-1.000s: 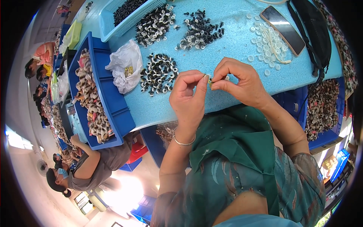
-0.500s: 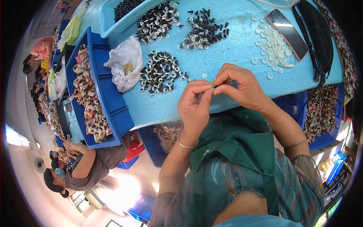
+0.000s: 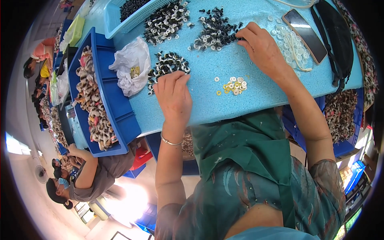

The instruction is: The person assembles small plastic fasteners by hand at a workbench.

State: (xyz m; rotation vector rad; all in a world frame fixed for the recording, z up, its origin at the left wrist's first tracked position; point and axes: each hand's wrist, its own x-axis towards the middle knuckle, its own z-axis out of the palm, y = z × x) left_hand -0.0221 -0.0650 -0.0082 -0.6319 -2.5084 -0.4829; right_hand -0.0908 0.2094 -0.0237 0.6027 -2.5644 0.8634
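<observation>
My left hand (image 3: 174, 97) is at the near edge of some black-and-white pieces (image 3: 171, 62), fingers bent, can't tell if they're gripping any. Loose white and yellow rings (image 3: 237, 85) lie off to its right. Farther out, my right hand (image 3: 262, 50) has curled fingers at the black pegs (image 3: 215, 34), grip unclear too. Light-blue basket (image 3: 138, 21) is beyond.
</observation>
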